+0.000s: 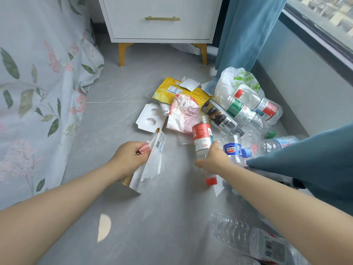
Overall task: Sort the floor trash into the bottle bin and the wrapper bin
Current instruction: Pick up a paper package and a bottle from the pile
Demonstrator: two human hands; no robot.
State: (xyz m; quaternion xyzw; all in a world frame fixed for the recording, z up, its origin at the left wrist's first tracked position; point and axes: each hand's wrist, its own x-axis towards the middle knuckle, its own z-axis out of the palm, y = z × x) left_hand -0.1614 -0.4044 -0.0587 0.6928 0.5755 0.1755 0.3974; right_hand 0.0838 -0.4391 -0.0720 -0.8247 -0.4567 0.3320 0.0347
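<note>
**Ben:** What is the left hand doing?

**Ana:** Its fingers are curled round a white wrapper. A small pink wrapper is pinched in there too. The hand is up off the floor, just left of the heap.

**Ben:** And the right hand?

**Ana:** Its fingers grip a bottle with a red label. The bottle is tipped, and its red cap points back at the person.

**Ben:** Where is the rest of the trash?

**Ana:** In a heap on the floor, near the blue curtain. A yellow bag lies at the back. A pink and white bag lies partly on top of it. A white card with two round holes lies flat beside the pink and white bag.

**Ben:** Any more bottles?

**Ana:** Yes. A black-label bottle, a green-label bottle and a red-topped bottle lie side by side, next to a crumpled clear bag. A blue-label bottle lies just beside the right hand. More clear bottles lie at the bottom right, under the right arm.

**Ben:** What else?

**Ana:** A white cabinet with gold legs stands at the back. A flowery bed sheet hangs on the left.
</note>
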